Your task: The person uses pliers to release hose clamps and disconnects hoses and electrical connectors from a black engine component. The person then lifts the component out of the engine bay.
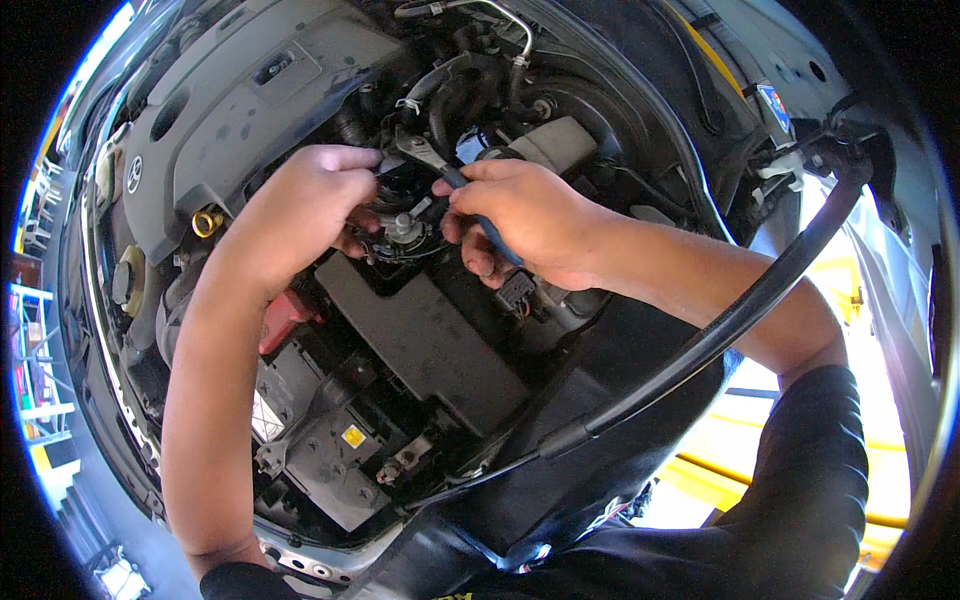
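Gripping a blue-handled wrench (440, 165), right hand (525, 215) should turn squarely while left hand (315, 195) steadies the strut mount (402, 228).

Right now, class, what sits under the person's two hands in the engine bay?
Under the left hand and right hand a round metal fitting with a bolt shows. Its base and the wrench handle are covered.
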A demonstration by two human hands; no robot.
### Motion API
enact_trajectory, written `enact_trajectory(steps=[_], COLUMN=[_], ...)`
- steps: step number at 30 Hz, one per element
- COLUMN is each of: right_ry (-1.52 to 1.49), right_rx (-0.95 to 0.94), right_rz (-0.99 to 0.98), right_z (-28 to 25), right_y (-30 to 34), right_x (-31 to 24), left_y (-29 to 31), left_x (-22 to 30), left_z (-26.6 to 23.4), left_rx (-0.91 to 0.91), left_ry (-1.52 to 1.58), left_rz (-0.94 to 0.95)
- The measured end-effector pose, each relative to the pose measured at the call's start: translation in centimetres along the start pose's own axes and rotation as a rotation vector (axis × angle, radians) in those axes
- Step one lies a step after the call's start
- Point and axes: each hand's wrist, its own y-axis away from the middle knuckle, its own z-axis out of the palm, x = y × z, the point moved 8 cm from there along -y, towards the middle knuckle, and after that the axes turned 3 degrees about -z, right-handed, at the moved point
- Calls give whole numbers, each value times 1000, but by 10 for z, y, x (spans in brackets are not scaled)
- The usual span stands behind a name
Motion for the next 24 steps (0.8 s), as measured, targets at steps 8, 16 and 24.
enact_trajectory(steps=[8,16,24], right_ry=[65,142,68], right_rx=[-29,-103,-124], right_rz=[-57,-55,-118], right_z=[23,35,44], right_y=[-12,-12,-19], right_x=[-1,-8,-8], left_y=[-16,-29,-11], left_x=[-2,-25,-10], left_z=[-35,-50,-35], left_rx=[42,12,84], left_ry=[-176,-176,-124], left_rz=[120,109,149])
